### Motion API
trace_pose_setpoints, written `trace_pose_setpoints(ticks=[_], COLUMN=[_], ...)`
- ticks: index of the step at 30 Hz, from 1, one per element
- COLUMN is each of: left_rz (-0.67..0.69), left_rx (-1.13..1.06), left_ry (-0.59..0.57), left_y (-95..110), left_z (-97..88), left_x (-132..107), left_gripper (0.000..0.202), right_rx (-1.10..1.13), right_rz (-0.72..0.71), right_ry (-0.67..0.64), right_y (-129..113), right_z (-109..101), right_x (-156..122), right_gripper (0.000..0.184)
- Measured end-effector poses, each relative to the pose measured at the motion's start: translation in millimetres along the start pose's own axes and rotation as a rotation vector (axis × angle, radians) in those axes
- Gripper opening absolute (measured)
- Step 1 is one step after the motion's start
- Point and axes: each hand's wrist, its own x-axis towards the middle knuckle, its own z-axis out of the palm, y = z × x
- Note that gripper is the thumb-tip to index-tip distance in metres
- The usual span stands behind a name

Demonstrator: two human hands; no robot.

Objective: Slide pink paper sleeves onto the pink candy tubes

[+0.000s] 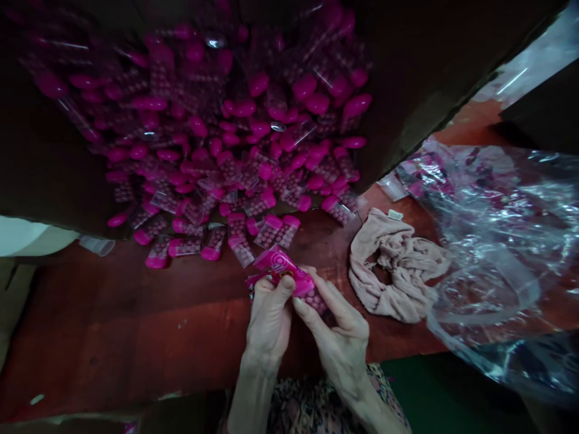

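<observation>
My left hand (268,316) and my right hand (337,328) meet over the near part of a dark red table (136,325). Both pinch a small clear pack with a pink cap, filled with pink beads (312,295), and a pink printed label (278,262) sits folded over its top. My left thumb presses on the label. My right fingers hold the pack from below and from the right. Just beyond my hands lies a big heap of like pink-capped packs (226,138).
A crumpled pale pink cloth (391,265) lies right of my hands. A large clear plastic bag (497,241) with some pink packs inside spreads at the right. A small clear cup (97,244) lies at the left. Dark cardboard walls flank the heap.
</observation>
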Motion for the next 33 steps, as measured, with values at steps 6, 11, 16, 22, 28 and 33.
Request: trace_pose_setpoints(ticks=[6,11,16,22,28,33], left_rz=[-0.038,-0.019,-0.047,-0.031,-0.015,-0.039], left_rx=[0.044,0.029,-0.006,-0.001,0.028,-0.011], left_ry=[-0.062,0.153,0.195,0.215,0.246,0.223], left_y=[1,2,-7,-4,-11,-5], left_z=[1.3,-2.1,-2.2,-5.9,-7.4,-11.2], left_x=[-1,2,-2,-7,-15,-17], left_gripper=[0.024,0.016,0.010,0.015,0.015,0.015], right_rx=[-0.012,-0.152,-0.172,-0.121,-0.080,-0.030], right_rz=[0.008,-0.073,-0.023,0.084,0.159,0.160], right_ry=[-0.007,-0.169,-0.156,-0.209,-0.179,-0.217], right_y=[-2,-5,-3,-7,-9,-8], right_z=[-3,-4,-3,-6,-3,-1], right_x=[0,1,-2,0,-2,-2], right_gripper=[0.047,0.051,0.045,0.046,0.045,0.048])
